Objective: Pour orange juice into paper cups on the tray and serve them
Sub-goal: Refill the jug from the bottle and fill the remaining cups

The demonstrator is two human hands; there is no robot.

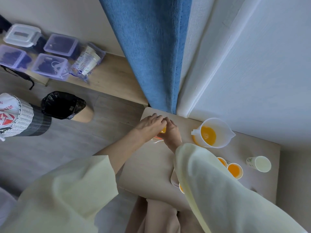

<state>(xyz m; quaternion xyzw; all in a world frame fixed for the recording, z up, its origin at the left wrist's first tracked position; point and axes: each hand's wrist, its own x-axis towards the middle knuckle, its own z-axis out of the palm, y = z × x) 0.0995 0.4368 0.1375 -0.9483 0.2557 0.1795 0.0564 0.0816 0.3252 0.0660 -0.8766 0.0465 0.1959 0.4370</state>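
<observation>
The main risk sits at the far corner of the table (151, 165), where a paper cup (162, 130) of orange juice is caught between both hands, close to the edge above the floor. Paper walls give easily, so a squeeze that is too firm could buckle it and push juice over the rim, and a careless set-down so near the corner could send it off the table. A second risk is the loose right sleeve (202, 174) draped over the tray (174, 178) – it hangs right across the filled cups (234, 170) and could drag one over if the arm swings. The jug (213, 133), still part full, stands just beside the right hand (172, 132) and is within elbow reach too.

The left hand (149, 126) arches over the cup from above, its fingers (159, 119) bent down round the rim. The right hand's fingers (170, 125) are curled in against the cup's side. Both appear to be grasping it – though the hands hide most of the cup, so exactly where they touch is unclear
</observation>
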